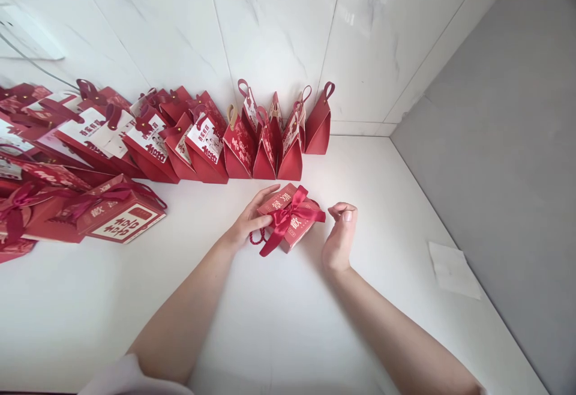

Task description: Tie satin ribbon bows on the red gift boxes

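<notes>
Box (293, 220) between left hand (249, 220) and right hand (341, 236), other boxes (238, 152) behind and leftward, paper sheet (454, 269) right

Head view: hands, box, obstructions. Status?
Left hand holds box at its left side. Right hand curled, apart from it. Ribbon bow tied on box. Other gift boxes behind, not between hands.

Light: bright, diffuse, cool white. Glare: pale streaks on tiled wall (279, 35), one o'clock. Sheen: ribboned box (292, 215), centre, satin highlights. Shadows: faint, soft-edged, on desk (265, 335) toward five o'clock. Grey wall (508, 113), two o'clock: duller. Distortion: wide-angle stretch; red boxes (92, 170), ten o'clock, pulled sideways.
</notes>
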Demonstrator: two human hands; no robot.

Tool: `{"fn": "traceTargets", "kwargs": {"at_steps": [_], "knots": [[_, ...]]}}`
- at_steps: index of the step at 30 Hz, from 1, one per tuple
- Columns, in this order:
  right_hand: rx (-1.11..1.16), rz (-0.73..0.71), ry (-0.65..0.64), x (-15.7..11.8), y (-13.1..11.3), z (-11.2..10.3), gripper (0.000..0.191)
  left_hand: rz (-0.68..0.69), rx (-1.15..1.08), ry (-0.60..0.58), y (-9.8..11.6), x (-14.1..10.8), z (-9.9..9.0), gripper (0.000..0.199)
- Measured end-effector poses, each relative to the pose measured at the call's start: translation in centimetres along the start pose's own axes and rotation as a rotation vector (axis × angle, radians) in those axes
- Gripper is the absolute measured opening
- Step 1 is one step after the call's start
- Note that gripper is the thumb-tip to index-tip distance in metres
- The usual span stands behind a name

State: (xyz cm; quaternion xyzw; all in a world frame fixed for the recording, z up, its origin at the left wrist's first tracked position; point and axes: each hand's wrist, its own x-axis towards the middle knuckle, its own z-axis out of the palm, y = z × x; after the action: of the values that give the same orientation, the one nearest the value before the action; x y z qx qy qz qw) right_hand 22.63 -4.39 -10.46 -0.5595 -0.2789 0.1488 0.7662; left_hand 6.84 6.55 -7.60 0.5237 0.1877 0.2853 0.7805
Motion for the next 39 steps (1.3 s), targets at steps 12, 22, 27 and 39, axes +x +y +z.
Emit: {"fn": "traceTargets", "kwargs": {"at_steps": [12,22,27,39], "knots": [[0.141,0.178,-0.129,0.3,0.2,0.0,0.024,0.176,-0.127,0.493,-0.6,1.4,-2.3,0.044],[0.075,0.127,-0.433,-0.9,-1.0,-0.1,0.038,0.167,0.216,0.270,-0.2,0.5,-2.2,0.039],[0.080,0.155,-0.350,-0.8,-1.0,0.2,0.039,0.121,0.369,0.264,1.7,-0.1,-2.1,0.032],[0.166,0.194,-0.346,-0.1,0.1,0.6,0.046,0.152,0.669,0.428,5.8,-1.9,-1.7,0.026]]}}
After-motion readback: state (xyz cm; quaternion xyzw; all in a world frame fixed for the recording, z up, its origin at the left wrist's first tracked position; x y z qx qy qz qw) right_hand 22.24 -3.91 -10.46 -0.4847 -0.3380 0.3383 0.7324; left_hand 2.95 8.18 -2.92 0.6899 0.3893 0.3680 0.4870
